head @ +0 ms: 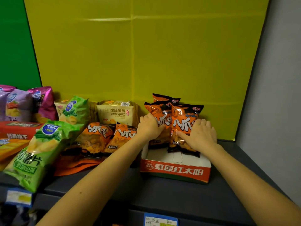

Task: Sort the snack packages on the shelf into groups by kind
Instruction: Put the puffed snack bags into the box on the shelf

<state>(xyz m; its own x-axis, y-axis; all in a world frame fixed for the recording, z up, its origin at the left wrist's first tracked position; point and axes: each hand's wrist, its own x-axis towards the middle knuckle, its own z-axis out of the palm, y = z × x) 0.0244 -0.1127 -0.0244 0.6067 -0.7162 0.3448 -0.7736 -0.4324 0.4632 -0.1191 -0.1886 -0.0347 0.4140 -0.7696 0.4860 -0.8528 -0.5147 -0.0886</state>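
Orange packets — between both grips

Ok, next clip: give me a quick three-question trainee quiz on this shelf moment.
1. True or false: the left hand and the right hand both rest on orange bags standing in the red box.
2. How many orange bags lie on the shelf left of the box? A) none B) two C) five
3. What word is printed in Latin letters on the pale yellow bag?

Key: 1 true; 2 B; 3 Croissant.
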